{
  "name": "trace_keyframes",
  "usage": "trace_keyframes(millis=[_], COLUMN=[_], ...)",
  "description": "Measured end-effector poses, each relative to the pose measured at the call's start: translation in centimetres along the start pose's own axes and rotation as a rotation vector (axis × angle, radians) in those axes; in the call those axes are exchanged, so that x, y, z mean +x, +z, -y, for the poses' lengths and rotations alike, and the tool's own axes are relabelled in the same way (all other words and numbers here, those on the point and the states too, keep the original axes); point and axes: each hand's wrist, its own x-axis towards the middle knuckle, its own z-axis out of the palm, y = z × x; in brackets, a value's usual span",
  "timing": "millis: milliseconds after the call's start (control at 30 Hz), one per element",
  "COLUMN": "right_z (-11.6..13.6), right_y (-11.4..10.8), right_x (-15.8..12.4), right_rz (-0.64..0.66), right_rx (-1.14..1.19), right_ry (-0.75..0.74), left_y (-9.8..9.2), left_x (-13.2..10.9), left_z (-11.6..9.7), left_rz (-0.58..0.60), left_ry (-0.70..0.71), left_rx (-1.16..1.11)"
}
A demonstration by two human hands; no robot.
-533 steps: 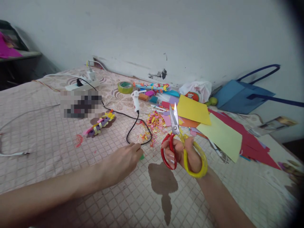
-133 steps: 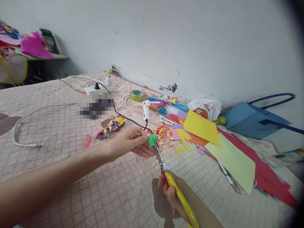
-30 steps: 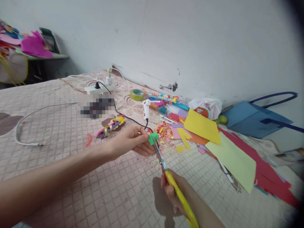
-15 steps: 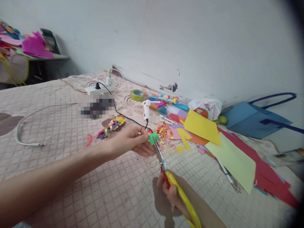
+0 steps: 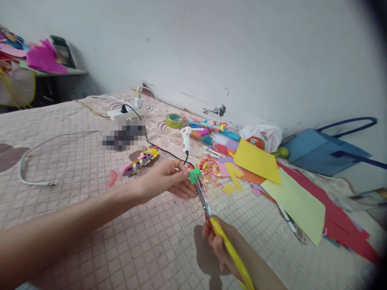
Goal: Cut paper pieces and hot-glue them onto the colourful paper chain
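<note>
Between the thumb and fingers of my left hand [image 5: 178, 179] is a small piece of green paper [image 5: 194, 175], pinched at its left edge. My right hand [image 5: 220, 241] grips scissors [image 5: 205, 205] with yellow and red handles. The scissor blades point up and left, and their tips meet the lower edge of the green paper. A heap of tiny paper clippings [image 5: 208, 167] lies just behind the paper. Left of my left hand rests a small craft piece [image 5: 141, 162] in purple, yellow and pink.
A white glue gun [image 5: 186, 140] stands beyond my hands, its black cord running to a power strip [image 5: 127, 113]. Tape [image 5: 174, 120] lies behind it. Yellow paper [image 5: 256, 161], pale green paper [image 5: 298, 203] and red paper [image 5: 335, 221] spread rightward, near a blue bag [image 5: 326, 151].
The scissor handles in my right hand have drawn slightly closer together and the blades look more closed. My left hand stays in place with the green paper.
</note>
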Motion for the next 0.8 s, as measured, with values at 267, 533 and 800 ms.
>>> trace_keyframes(millis=[267, 533, 800], right_z=[-1.6, -0.4, -0.9], right_y=[0.0, -0.6, -0.3], right_x=[0.3, 0.0, -0.2], right_rz=[0.013, 0.088, 0.109], right_rx=[-0.083, 0.03, 0.046], right_ry=[-0.039, 0.09, 0.042], left_y=[-0.1, -0.1, -0.1], left_x=[0.0, -0.1, 0.0], left_z=[0.1, -0.2, -0.2], left_rz=[0.005, 0.002, 0.002], left_ry=[0.002, 0.008, -0.007], left_rx=[-0.003, 0.017, 0.022])
